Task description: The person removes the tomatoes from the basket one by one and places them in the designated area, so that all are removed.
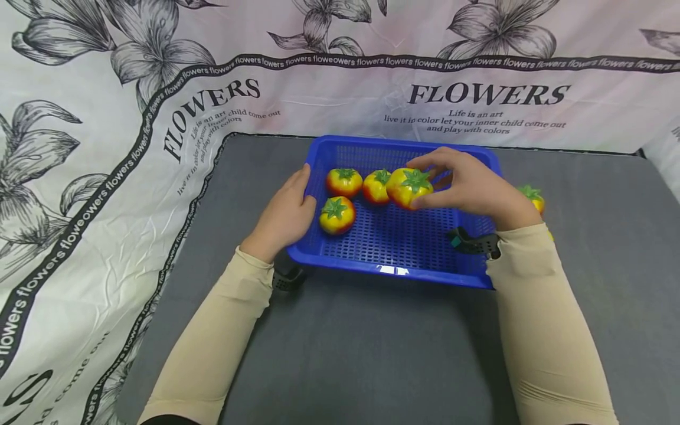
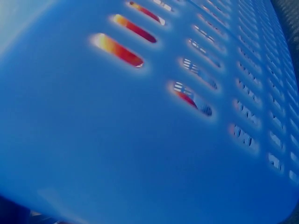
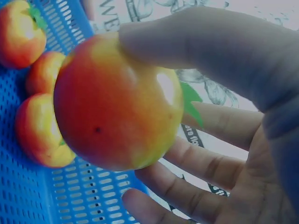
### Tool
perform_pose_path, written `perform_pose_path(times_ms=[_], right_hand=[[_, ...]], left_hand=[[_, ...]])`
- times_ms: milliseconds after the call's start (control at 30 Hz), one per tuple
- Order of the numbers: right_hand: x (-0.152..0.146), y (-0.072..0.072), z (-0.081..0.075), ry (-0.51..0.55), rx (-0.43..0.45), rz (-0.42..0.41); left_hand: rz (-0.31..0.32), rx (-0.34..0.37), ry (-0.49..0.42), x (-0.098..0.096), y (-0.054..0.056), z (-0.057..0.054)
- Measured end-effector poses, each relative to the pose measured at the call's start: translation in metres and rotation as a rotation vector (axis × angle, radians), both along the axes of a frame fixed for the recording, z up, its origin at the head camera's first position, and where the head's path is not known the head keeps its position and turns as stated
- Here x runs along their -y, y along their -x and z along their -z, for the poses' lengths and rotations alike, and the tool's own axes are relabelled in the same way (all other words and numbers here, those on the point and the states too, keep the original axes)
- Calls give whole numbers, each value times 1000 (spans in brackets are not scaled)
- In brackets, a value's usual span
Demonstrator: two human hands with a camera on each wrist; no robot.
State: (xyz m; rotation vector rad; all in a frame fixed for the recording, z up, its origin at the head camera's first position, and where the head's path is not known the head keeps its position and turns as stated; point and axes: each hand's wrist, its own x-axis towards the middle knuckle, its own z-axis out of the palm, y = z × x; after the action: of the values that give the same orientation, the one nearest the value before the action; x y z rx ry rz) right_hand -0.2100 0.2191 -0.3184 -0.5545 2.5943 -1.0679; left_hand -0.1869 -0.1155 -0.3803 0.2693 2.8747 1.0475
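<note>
My right hand pinches a yellow-red tomato with a green leafy top, held above the blue basket. In the right wrist view the thumb lies across one side of this tomato, with fingertips on the other. My left hand rests against the basket's left side, its fingers straight and its thumb at the rim. Inside the basket, one tomato lies at the back left, a second in front of it, a third beside the held one.
Beyond the basket's right side another tomato shows partly behind the right wrist. The basket stands on a grey table surface. A white cloth printed with flowers rises at the back and left. Through slots in the basket wall, tomato colour shows.
</note>
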Motion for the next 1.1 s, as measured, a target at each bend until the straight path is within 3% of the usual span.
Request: perform_pose_path(times_ms=[367, 767, 1100], right_hand=[[-14, -7, -3, -42, -64, 52], [-31, -21, -14, 17, -173, 116], [-56, -34, -20, -46, -141, 185]], left_hand=[[1, 8, 3, -1, 0, 0], [-13, 3, 4, 0, -1, 0], [-18, 2, 3, -1, -1, 2]])
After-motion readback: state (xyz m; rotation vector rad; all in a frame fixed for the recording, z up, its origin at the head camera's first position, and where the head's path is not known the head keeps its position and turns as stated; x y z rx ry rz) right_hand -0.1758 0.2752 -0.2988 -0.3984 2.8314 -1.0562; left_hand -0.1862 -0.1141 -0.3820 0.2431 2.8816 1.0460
